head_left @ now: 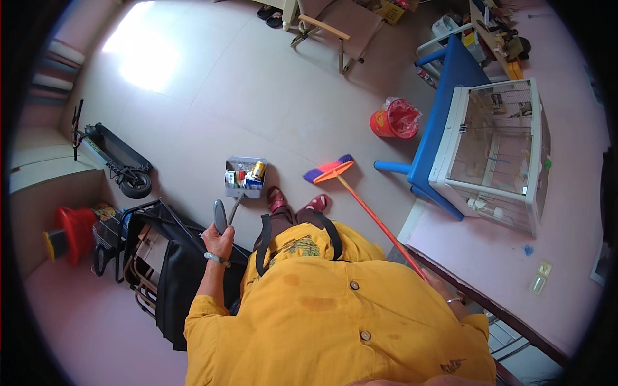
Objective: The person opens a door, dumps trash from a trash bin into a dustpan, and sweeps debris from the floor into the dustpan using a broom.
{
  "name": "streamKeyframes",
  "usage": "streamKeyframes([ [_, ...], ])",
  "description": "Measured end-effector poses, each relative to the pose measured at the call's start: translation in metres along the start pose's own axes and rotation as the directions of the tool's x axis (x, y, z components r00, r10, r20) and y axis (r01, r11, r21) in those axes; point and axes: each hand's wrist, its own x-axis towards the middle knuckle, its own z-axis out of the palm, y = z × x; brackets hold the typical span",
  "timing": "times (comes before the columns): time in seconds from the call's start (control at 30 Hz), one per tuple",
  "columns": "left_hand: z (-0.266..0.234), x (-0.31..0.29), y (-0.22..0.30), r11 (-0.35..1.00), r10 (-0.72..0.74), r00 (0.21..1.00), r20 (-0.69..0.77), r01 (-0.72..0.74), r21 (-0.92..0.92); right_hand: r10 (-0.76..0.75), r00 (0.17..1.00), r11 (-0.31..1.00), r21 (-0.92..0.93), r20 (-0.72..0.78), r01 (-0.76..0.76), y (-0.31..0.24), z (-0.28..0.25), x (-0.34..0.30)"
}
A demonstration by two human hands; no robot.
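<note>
My left hand (219, 240) is closed round the grey handle of a long-handled dustpan (246, 192). The pan rests on the tiled floor, just ahead and left of my feet in dark red shoes. In it lie a yellow can (258, 170) and several small pieces of rubbish, white, red and blue. On my right side, my right hand (440, 285) grips the upper end of a broom's red stick; its fingers are partly hidden. The broom's orange head (333, 171) with purple and pink bristles touches the floor, right of the dustpan and apart from it.
A red bin (394, 119) with a plastic liner stands beside a blue stool (444, 128). A white cage (492, 154) is at the right. A folding chair (344, 29) stands far ahead. To the left are a black scooter (118, 154) and a folded black chair (183, 289).
</note>
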Motion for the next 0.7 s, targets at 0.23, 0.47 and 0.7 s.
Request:
streamKeyframes([
  [0.23, -0.011, -0.014, -0.017, 0.995, -0.037, 0.999, -0.038, 0.033, -0.098, -0.058, 0.995, 0.991, 0.115, -0.083, 0.067, -0.040, -0.001, 0.030],
  [0.47, -0.007, -0.039, -0.010, 0.997, -0.048, 0.995, -0.089, 0.043, -0.062, -0.270, 0.949, 0.961, 0.014, -0.166, 0.276, -0.126, 0.029, 0.222],
  [0.7, -0.003, -0.060, 0.000, 0.994, -0.077, 0.989, -0.124, 0.066, -0.093, -0.162, 0.985, 0.979, -0.138, -0.056, 0.153, -0.172, 0.009, 0.259],
])
